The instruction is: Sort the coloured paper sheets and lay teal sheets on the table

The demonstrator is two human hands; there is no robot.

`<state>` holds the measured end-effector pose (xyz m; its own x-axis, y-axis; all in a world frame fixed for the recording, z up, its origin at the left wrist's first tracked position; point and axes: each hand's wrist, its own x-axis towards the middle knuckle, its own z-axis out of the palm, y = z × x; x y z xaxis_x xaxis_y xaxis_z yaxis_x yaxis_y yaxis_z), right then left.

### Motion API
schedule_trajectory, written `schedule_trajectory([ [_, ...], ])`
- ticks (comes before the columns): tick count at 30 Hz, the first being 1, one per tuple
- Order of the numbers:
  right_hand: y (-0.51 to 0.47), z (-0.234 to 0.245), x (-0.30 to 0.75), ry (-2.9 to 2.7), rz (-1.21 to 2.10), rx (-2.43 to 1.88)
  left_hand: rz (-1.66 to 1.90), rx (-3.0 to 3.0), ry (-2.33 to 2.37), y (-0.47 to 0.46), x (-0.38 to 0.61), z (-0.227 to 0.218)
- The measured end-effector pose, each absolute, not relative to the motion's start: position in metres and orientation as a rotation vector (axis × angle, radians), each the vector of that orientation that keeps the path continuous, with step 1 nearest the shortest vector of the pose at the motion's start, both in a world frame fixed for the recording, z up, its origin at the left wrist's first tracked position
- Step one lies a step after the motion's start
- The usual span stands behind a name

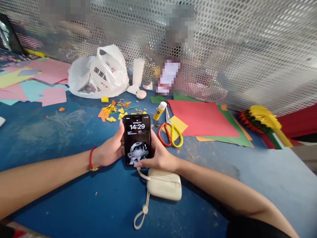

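Note:
A black smartphone with its lock screen lit, reading 14:29, is held upright over the blue table. My left hand grips its left edge; a red bracelet sits on that wrist. My right hand wraps round the phone's right edge and bottom. A cream pouch with a cord strap lies on the table just below my right wrist.
Red-and-yellow scissors and a glue stick lie right of the phone. Red, green and yellow paper sheets spread to the right, pink and blue sheets far left. A white plastic bag, paper scraps, a perforated metal screen behind.

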<state>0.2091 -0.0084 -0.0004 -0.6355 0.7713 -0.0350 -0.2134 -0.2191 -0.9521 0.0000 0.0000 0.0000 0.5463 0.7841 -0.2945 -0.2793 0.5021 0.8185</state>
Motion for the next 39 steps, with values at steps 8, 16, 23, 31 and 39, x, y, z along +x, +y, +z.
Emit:
schedule_trajectory([
  [8, -0.006, -0.003, 0.207, -1.270, 1.858, -0.750, 0.711, 0.750, 0.645, -0.002, 0.003, 0.005],
  [16, -0.001, 0.002, 0.209, -1.302, 1.952, -0.685, 0.722, 0.769, 0.586, 0.000, 0.004, 0.008],
  [23, 0.002, -0.002, 0.210, -1.312, 1.816, -0.769, 0.743, 0.756, 0.509, 0.001, 0.005, 0.007],
  [31, 0.005, 0.001, 0.212, -1.342, 1.903, -0.664, 0.755, 0.692, 0.545, 0.003, 0.004, 0.004],
  [39, 0.006, 0.000, 0.210, -1.356, 1.830, -0.692, 0.728, 0.692, 0.521, 0.004, 0.004, 0.006],
])
